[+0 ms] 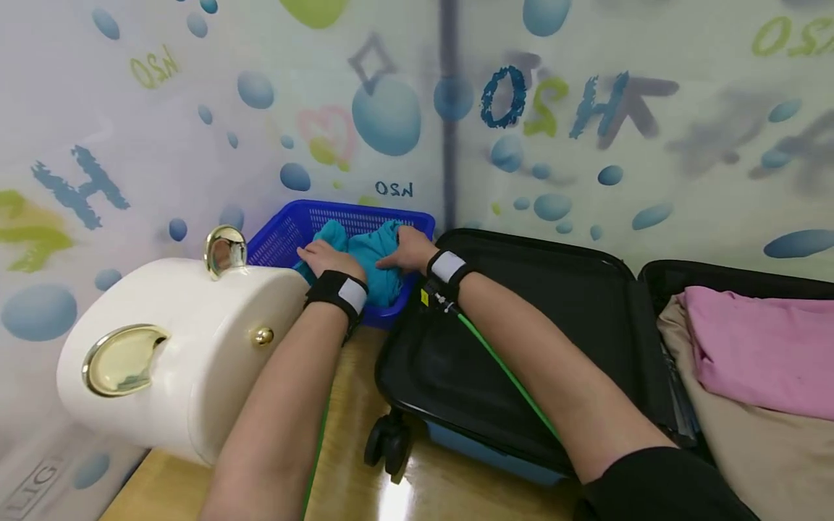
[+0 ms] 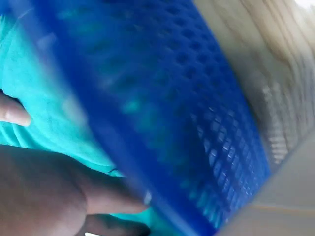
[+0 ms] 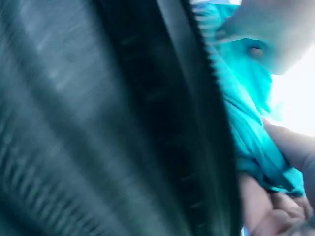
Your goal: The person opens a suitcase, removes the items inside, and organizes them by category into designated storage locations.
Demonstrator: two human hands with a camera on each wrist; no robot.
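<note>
A teal garment (image 1: 370, 255) lies bunched in a blue plastic basket (image 1: 281, 233) against the wall. My left hand (image 1: 323, 256) is on its left side. In the left wrist view the left hand (image 2: 44, 191) has thumb and fingers closed into the teal cloth (image 2: 44, 108), just inside the basket wall (image 2: 187, 123). My right hand (image 1: 405, 252) holds the garment's right side. In the right wrist view its fingers (image 3: 278, 214) curl under a fold of the teal cloth (image 3: 246, 123), beside the black suitcase rim (image 3: 162, 123).
An open black suitcase (image 1: 521, 325) lies right of the basket, its near half bare. The far half holds a pink garment (image 1: 762, 347) on beige cloth (image 1: 749, 449). A white cylindrical case with gold fittings (image 1: 176, 347) sits left of my left arm. Wooden surface (image 1: 352, 434) below.
</note>
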